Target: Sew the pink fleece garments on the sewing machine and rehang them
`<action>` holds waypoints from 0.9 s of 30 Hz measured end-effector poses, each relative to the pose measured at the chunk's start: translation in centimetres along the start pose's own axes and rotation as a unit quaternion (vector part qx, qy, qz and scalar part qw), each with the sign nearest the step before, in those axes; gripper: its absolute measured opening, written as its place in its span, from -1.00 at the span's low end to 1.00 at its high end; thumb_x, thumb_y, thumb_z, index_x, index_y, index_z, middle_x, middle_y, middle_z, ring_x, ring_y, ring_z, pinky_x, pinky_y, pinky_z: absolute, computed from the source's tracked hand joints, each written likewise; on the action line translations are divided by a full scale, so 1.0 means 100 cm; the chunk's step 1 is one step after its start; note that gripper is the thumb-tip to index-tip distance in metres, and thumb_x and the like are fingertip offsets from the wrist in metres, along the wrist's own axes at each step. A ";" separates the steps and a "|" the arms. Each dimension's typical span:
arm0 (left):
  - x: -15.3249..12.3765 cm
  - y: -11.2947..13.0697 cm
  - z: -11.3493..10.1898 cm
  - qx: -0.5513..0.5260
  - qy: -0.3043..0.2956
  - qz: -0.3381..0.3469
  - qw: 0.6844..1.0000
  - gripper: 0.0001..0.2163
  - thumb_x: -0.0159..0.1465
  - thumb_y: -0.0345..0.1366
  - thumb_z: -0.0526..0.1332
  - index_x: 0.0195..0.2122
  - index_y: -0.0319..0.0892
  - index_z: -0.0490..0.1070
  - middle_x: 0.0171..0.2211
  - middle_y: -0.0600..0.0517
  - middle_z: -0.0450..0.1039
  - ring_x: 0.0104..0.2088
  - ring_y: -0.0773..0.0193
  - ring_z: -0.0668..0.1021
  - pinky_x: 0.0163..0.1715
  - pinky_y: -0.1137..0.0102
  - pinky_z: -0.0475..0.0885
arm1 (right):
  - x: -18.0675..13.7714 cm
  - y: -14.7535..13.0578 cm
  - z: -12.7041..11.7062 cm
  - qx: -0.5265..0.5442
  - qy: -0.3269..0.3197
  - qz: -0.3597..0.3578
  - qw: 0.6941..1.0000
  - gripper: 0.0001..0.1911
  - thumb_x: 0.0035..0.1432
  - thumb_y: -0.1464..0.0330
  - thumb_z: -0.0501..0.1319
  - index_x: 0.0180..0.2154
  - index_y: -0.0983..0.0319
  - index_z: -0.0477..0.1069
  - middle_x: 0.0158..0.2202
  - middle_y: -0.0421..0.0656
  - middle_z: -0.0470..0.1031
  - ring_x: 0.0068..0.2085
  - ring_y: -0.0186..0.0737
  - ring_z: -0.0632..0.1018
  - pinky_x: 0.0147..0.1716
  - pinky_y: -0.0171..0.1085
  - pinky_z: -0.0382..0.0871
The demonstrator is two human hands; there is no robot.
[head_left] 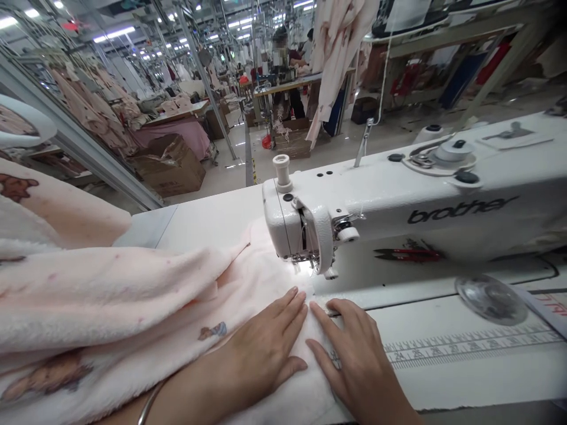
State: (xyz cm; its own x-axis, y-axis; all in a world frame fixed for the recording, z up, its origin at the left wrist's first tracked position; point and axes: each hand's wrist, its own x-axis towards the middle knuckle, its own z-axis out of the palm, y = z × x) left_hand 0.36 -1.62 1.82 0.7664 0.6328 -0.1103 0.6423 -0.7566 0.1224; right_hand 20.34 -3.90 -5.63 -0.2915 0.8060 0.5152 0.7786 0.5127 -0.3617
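Left hand (261, 354) and right hand (357, 363) lie flat on the pink fleece (133, 295), fingers straight and close together, pinching nothing; the flat press likely keeps the edge smooth on the table (443, 366). The edge sits just near of the sewing machine (398, 200) needle, with the bulk heaped left, probably so its weight doesn't drag.

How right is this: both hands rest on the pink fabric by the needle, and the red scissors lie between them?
Partly wrong. In the head view the left hand and right hand rest on the pink fabric, but the red scissors lie farther right, under the arm of the sewing machine.
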 end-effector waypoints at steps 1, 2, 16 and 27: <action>0.002 -0.002 0.002 0.002 -0.003 0.003 1.000 -0.41 0.34 -0.11 0.05 0.29 -0.37 0.01 0.31 -0.23 -0.02 0.31 0.04 0.13 0.21 0.17 0.29 | 0.000 0.000 0.000 0.000 0.002 0.000 1.000 -0.61 0.22 0.36 0.15 0.07 0.35 0.32 -0.06 0.10 0.28 -0.01 0.06 0.35 -0.10 0.02 0.31; 0.003 -0.004 0.004 -0.001 -0.003 0.002 1.000 -0.41 0.34 -0.11 0.05 0.28 -0.37 0.02 0.31 -0.24 -0.02 0.31 0.03 0.13 0.21 0.16 0.29 | 0.001 -0.001 0.000 0.000 0.004 0.000 1.000 -0.61 0.22 0.37 0.14 0.07 0.35 0.32 -0.06 0.10 0.28 -0.01 0.06 0.36 -0.10 0.02 0.31; -0.001 -0.013 0.013 -0.007 -0.020 0.000 1.000 -0.39 0.33 -0.14 0.04 0.33 -0.29 -0.08 0.35 -0.18 -0.17 0.34 0.08 0.02 0.27 0.18 0.18 | 0.005 -0.002 -0.002 0.001 0.016 0.000 1.000 -0.67 0.23 0.40 0.12 0.02 0.38 0.37 -0.09 0.11 0.30 -0.03 0.08 0.37 -0.12 0.03 0.34; 0.000 -0.011 0.013 -0.013 -0.021 -0.006 1.000 -0.40 0.33 -0.16 0.04 0.33 -0.27 -0.08 0.35 -0.18 -0.17 0.34 0.07 0.02 0.27 0.15 0.17 | 0.005 -0.002 -0.003 0.003 0.010 -0.002 1.000 -0.65 0.23 0.41 0.13 0.03 0.39 0.35 -0.08 0.11 0.29 -0.02 0.08 0.36 -0.13 0.03 0.33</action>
State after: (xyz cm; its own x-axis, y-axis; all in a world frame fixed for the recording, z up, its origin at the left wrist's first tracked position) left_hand -0.36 -1.01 0.36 0.7586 0.6334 -0.1528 0.6512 -0.7448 0.1457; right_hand 20.19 -3.69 -5.11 -0.2838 0.7974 0.5325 0.7741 0.5183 -0.3636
